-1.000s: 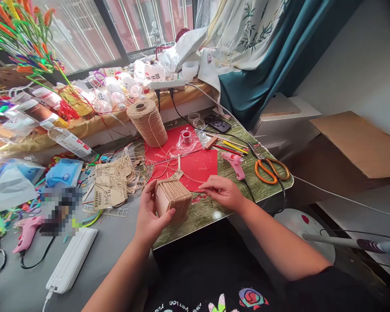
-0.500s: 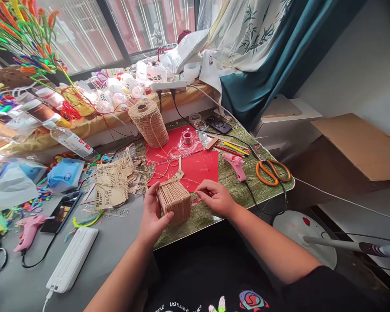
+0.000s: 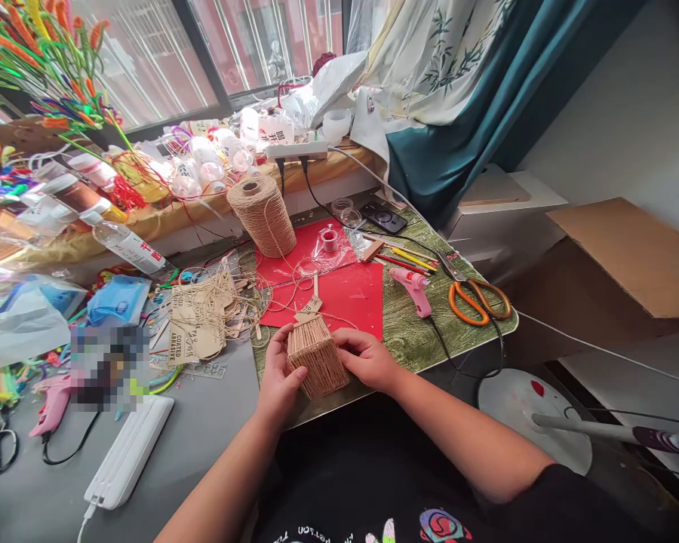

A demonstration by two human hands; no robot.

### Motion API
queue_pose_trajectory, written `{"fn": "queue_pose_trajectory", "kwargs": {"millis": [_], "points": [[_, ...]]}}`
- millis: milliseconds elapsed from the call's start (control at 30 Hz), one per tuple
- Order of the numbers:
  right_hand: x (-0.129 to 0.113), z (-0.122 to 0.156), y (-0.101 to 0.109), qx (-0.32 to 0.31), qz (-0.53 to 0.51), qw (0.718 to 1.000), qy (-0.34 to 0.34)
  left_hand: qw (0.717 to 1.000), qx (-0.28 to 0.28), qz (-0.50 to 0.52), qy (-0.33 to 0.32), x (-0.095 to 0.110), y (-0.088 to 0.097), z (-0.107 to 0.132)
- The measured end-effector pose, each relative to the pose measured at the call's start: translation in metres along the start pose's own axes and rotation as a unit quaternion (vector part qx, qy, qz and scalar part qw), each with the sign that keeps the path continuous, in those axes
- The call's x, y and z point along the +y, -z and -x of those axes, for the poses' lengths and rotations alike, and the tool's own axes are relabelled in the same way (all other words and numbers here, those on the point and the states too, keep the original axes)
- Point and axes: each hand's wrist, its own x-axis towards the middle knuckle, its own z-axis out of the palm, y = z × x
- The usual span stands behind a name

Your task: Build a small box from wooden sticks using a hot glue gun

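A small box wrapped in jute twine (image 3: 321, 362) is tilted in front of me, near the table's front edge. My left hand (image 3: 280, 373) grips its left side, thumb on the near face and fingers behind. At the box's right side is my right hand (image 3: 367, 358), its fingers bent and pinched at the upper right edge; a strand of twine seems to run there, though the fingertips are partly hidden. Behind the box lie a small cardboard tag (image 3: 311, 305) and loose twine. A large spool of jute twine (image 3: 263, 219) stands farther back on red sheets (image 3: 354, 290).
To the right lie a pink glue gun (image 3: 412, 290), orange-handled scissors (image 3: 478, 298), pencils (image 3: 407, 260) and a phone (image 3: 383, 217). At left are cardboard scraps (image 3: 195, 320), a white power bank (image 3: 129, 452) and another pink glue gun (image 3: 53, 400). Cords cross the right edge.
The box has turned and tipped, showing more of its near face. My right hand has come in from the right against its side; the left still holds it.
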Motion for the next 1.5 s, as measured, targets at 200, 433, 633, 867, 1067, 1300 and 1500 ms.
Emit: {"fn": "queue_pose_trajectory", "kwargs": {"millis": [200, 433, 633, 867, 1067, 1300, 1500], "points": [[-0.002, 0.005, -0.002, 0.02, -0.029, 0.998, -0.052, 0.998, -0.021, -0.05, -0.021, 0.008, 0.003, 0.002], [-0.024, 0.001, 0.012, -0.023, 0.039, 0.998, -0.049, 0.995, -0.022, -0.089, -0.044, 0.01, 0.008, 0.013], [-0.043, -0.011, 0.025, -0.155, 0.181, 0.971, -0.011, 0.968, -0.072, -0.228, -0.07, 0.01, 0.021, 0.022], [-0.04, -0.017, 0.009, -0.211, 0.258, 0.94, 0.076, 0.912, -0.074, -0.394, -0.081, 0.011, 0.04, 0.039], [-0.049, -0.018, -0.005, -0.224, 0.316, 0.918, 0.087, 0.88, -0.074, -0.461, -0.083, 0.012, 0.05, 0.046], [-0.056, -0.017, -0.012, -0.241, 0.321, 0.91, 0.104, 0.919, -0.11, -0.35, -0.146, 0.033, 0.052, 0.034], [-0.05, -0.014, -0.009, -0.23, 0.267, 0.927, 0.128, 0.922, -0.099, -0.341, -0.151, 0.017, 0.055, 0.032]]}}
